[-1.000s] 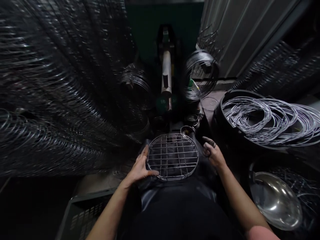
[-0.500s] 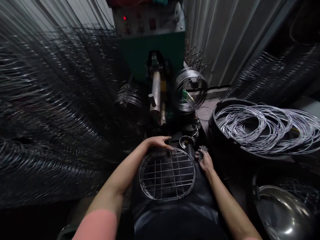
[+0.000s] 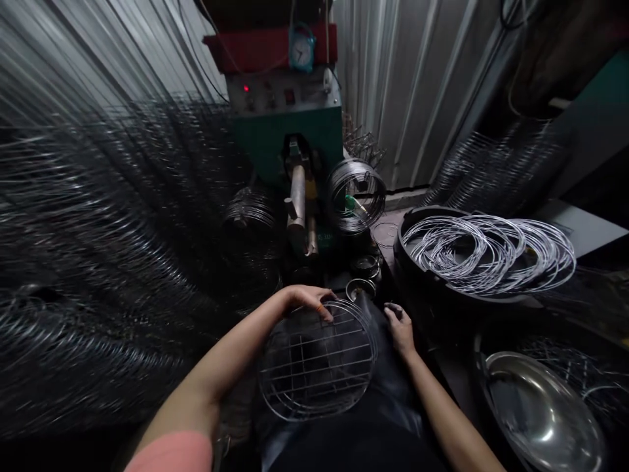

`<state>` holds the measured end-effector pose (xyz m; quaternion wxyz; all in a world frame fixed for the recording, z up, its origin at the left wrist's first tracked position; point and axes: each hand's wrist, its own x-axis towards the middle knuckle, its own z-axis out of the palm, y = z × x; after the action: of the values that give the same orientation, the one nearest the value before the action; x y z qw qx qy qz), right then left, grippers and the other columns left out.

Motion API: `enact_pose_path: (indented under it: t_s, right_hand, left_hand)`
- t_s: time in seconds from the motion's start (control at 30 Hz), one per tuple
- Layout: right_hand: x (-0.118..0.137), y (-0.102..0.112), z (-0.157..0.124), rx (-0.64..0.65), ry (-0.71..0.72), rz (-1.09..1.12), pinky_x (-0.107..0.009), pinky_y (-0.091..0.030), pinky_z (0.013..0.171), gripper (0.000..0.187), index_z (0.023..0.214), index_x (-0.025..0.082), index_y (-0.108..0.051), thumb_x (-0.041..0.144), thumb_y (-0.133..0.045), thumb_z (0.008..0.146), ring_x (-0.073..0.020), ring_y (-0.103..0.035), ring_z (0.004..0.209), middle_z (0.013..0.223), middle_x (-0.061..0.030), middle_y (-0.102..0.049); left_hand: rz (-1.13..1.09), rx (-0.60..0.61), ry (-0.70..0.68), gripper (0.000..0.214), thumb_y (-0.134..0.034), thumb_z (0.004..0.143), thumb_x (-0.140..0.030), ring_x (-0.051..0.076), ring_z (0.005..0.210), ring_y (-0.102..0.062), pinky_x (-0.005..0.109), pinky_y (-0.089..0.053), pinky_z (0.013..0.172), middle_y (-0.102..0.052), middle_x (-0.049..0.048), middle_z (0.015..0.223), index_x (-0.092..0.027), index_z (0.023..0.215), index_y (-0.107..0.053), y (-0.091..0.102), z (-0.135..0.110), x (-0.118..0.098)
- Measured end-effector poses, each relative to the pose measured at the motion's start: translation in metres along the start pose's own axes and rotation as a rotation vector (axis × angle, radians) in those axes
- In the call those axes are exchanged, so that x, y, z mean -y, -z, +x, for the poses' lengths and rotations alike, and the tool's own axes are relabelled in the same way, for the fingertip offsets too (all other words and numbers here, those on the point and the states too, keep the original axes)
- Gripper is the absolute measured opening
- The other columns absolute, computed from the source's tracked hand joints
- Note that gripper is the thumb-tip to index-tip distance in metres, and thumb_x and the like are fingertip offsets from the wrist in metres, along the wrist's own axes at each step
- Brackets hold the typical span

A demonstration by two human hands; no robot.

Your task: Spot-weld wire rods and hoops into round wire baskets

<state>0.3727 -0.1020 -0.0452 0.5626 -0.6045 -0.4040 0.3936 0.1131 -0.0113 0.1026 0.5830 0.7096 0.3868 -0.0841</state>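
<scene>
A small stack of round wire grill racks [image 3: 314, 375], rings with crossing bars, lies over my lap on dark cloth. At its far rim, my left hand [image 3: 310, 300] is closed round the wire edge, thumb inside the ring and fingers partly hidden; an orange band circles one digit. Right of the racks and apart from them, my right hand [image 3: 400, 331] is curled, its fingertips grey. Whatever it may hold cannot be made out. Just beyond the racks stands a small round metal dish [image 3: 360, 288].
A green machine [image 3: 295, 141] with a metal arm [image 3: 296, 196] stands ahead. Wire rings [image 3: 491, 252] fill a black tub at right, above a shiny metal bowl [image 3: 545, 413]. Stacked wire racks [image 3: 98, 262] crowd the left; a wire coil [image 3: 356, 196] sits beside the machine.
The view has tilted up, bringing a blue clock into sight. My left hand has closed on the rack rim, and the racks look tilted and spread. My right fingers have curled in.
</scene>
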Motion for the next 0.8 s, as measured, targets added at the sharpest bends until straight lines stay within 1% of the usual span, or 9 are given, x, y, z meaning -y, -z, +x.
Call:
enact_pose_path:
  t_s: [0.07,0.2,0.33,0.4,0.47,0.57,0.63,0.7,0.8]
  right_hand:
    - [-0.005,0.002,-0.011,0.029,0.084,-0.133,-0.033,-0.050,0.067,0.034,0.083,0.018,-0.063,0.050,-0.058,0.072,-0.0215,-0.062,0.075,0.079,-0.0065,-0.067]
    - [-0.007,0.006,-0.020,0.152,0.167,-0.301,-0.039,-0.050,0.075,0.032,0.078,0.020,-0.064,0.051,-0.055,0.071,-0.0246,-0.063,0.077,0.077,-0.0068,-0.068]
    - [0.033,0.007,-0.015,0.201,0.178,-0.294,-0.038,-0.049,0.074,0.033,0.083,0.020,-0.064,0.047,-0.060,0.067,-0.0240,-0.063,0.076,0.078,-0.0056,-0.067]
    - [0.072,0.004,-0.015,0.281,0.186,-0.229,-0.034,-0.049,0.072,0.034,0.091,0.019,-0.064,0.044,-0.064,0.066,-0.0211,-0.061,0.076,0.079,-0.0035,-0.067]
    - [0.114,-0.002,-0.019,0.482,0.160,-0.177,-0.030,-0.048,0.070,0.030,0.090,0.019,-0.066,0.039,-0.065,0.068,-0.0182,-0.060,0.073,0.078,-0.0019,-0.066]
    - [0.165,-0.021,-0.024,0.842,0.041,-0.177,-0.026,-0.047,0.062,0.022,0.083,0.018,-0.070,0.034,-0.065,0.069,-0.0151,-0.058,0.066,0.070,-0.0008,-0.065]
    - [0.182,-0.041,-0.023,0.978,-0.006,-0.202,-0.025,-0.045,0.060,0.021,0.084,0.018,-0.071,0.031,-0.064,0.070,-0.0140,-0.057,0.063,0.068,0.0002,-0.065]
    - [0.185,-0.064,-0.018,1.010,0.064,-0.252,-0.026,-0.046,0.064,0.018,0.084,0.018,-0.071,0.027,-0.062,0.071,-0.0143,-0.058,0.066,0.071,0.0005,-0.066]
    - [0.175,-0.097,-0.007,0.889,0.330,-0.436,-0.028,-0.046,0.070,0.013,0.079,0.017,-0.071,0.020,-0.059,0.074,-0.0170,-0.060,0.072,0.075,-0.0013,-0.068]
  left_hand:
    - [0.087,-0.099,-0.045,0.070,-0.081,0.047,-0.040,0.026,0.102,-0.059,0.035,-0.049,0.086,-0.064,0.0042,0.109,-0.021,0.111,-0.058,-0.005,-0.029,-0.011]
    - [0.279,-0.365,-0.182,0.086,-0.083,0.047,-0.043,0.028,0.113,-0.053,0.040,-0.042,0.098,-0.056,0.0114,0.123,-0.017,0.122,-0.050,-0.019,-0.091,-0.026]
    - [0.551,-0.760,-0.204,0.097,-0.081,0.052,-0.045,0.036,0.134,-0.027,0.056,-0.021,0.109,-0.032,0.0215,0.142,-0.014,0.133,-0.038,-0.039,-0.122,-0.030]
    - [0.652,-0.924,-0.156,0.096,-0.080,0.055,-0.041,0.039,0.136,-0.020,0.063,-0.013,0.108,-0.025,0.0243,0.145,-0.013,0.135,-0.034,-0.045,-0.120,-0.027]
    - [0.715,-1.013,-0.122,0.093,-0.079,0.056,-0.036,0.040,0.136,-0.020,0.066,-0.012,0.106,-0.026,0.0255,0.144,-0.013,0.134,-0.034,-0.047,-0.109,-0.021]
    - [0.751,-1.018,-0.083,0.091,-0.079,0.057,-0.036,0.040,0.136,-0.020,0.066,-0.013,0.105,-0.028,0.0269,0.143,-0.013,0.133,-0.034,-0.044,-0.090,-0.011]
    - [0.756,-0.986,-0.072,0.092,-0.078,0.057,-0.037,0.040,0.136,-0.019,0.066,-0.013,0.105,-0.027,0.0279,0.143,-0.011,0.133,-0.034,-0.041,-0.080,-0.005]
    - [0.749,-0.960,-0.075,0.093,-0.078,0.057,-0.038,0.041,0.136,-0.018,0.065,-0.012,0.106,-0.026,0.0284,0.143,-0.010,0.134,-0.034,-0.038,-0.073,0.000]
    - [0.710,-0.944,-0.085,0.092,-0.077,0.058,-0.037,0.041,0.136,-0.018,0.065,-0.012,0.106,-0.025,0.0280,0.143,-0.010,0.134,-0.033,-0.033,-0.067,0.004]
